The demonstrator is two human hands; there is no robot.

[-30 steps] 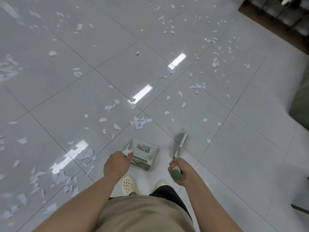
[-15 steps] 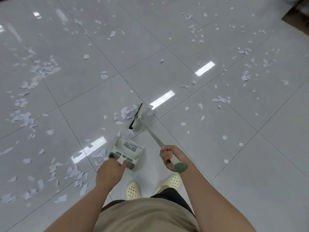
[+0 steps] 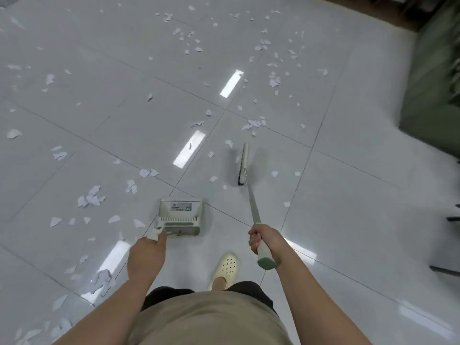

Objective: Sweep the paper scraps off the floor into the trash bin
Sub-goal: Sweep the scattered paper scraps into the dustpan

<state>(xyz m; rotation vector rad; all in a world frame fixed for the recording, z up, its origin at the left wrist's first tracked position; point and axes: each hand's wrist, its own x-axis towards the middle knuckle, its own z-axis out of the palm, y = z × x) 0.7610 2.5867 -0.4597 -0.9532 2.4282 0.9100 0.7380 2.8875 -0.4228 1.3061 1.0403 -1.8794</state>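
Note:
White paper scraps [image 3: 89, 200] lie scattered over the glossy grey tiled floor [image 3: 348, 207], in clumps to the left, ahead and at the far right. My right hand [image 3: 265, 241] grips the green-capped handle of a long broom [image 3: 251, 202]. Its brush head [image 3: 242, 164] is out ahead of me to the right, with scraps just to its left. My left hand [image 3: 146, 257] holds the handle of a pale upright dustpan [image 3: 180, 216], which stands on the floor just ahead of my feet. No trash bin is in view.
A dark green piece of furniture [image 3: 433, 90] stands along the right edge. Dark legs or bars [image 3: 445, 270] show at the lower right. My foot in a cream perforated clog [image 3: 225, 267] is planted between my hands. Ceiling lights reflect off the tiles.
The broom head has swung from the left, beside the dustpan, out to the right and forward. My view has turned to the right, bringing the green furniture into sight.

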